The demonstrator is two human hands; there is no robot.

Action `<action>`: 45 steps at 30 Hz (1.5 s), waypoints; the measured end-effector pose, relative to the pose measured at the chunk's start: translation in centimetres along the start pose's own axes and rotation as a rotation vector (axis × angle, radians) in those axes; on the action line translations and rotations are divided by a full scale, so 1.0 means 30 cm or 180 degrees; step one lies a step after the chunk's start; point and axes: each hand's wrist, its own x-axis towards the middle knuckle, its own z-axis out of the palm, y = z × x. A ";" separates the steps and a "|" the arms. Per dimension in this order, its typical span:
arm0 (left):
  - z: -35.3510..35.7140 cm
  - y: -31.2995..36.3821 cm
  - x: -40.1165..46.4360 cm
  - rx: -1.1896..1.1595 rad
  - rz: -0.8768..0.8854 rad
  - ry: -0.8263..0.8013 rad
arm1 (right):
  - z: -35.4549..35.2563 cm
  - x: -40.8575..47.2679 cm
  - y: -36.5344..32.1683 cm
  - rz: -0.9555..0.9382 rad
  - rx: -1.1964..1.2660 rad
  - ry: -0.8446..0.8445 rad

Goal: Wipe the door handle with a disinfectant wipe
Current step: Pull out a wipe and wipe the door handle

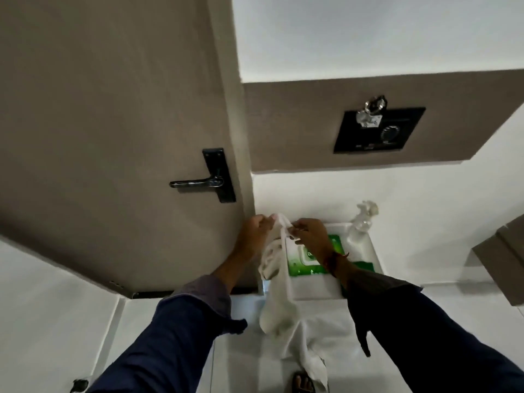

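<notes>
Wipe (276, 268) being pulled apart between both hands, handle not yet touched.
Left hand (255, 231) and right hand (309, 234) pinch its top above the green pack (334, 245); next, carry it up-left to the door handle (198, 182), well apart; a spray bottle (361, 222) stands beside, nothing blocks.

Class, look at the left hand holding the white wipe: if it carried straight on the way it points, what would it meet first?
Probably the edge of the taupe door, below the black lever door handle. The left hand points up-frame at it, pinching the white wipe; depth is unclear.
</notes>
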 end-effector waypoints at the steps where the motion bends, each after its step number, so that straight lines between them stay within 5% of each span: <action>1: -0.048 0.011 -0.010 -0.0088 0.0033 0.0130 | 0.041 -0.002 -0.042 -0.0111 0.0038 -0.0032; 11: -0.460 0.001 -0.084 -0.0322 0.0109 0.0984 | 0.355 -0.036 -0.356 -0.0247 0.0657 -0.0376; 22: -0.656 0.001 -0.094 0.0150 0.0155 0.0934 | 0.498 -0.079 -0.510 -0.0203 0.0919 -0.0871; 29: -0.772 -0.003 -0.057 0.1057 0.0142 0.0882 | 0.564 -0.009 -0.600 -0.0258 0.0084 0.0189; 34: -0.797 0.010 0.006 0.2210 -0.0082 0.1279 | 0.599 0.057 -0.693 -0.0706 -0.0981 0.0394; 37: -0.773 -0.043 0.026 0.2718 0.0394 0.1689 | 0.637 0.094 -0.719 -0.0721 -0.1405 0.0420; 41: -0.683 -0.166 0.018 0.3190 0.1825 0.1830 | 0.650 0.136 -0.723 -0.1045 -0.2059 0.0380; 45: -0.624 -0.214 0.035 0.3425 0.1989 0.1576 | 0.616 0.160 -0.688 -0.1689 -0.2607 0.0361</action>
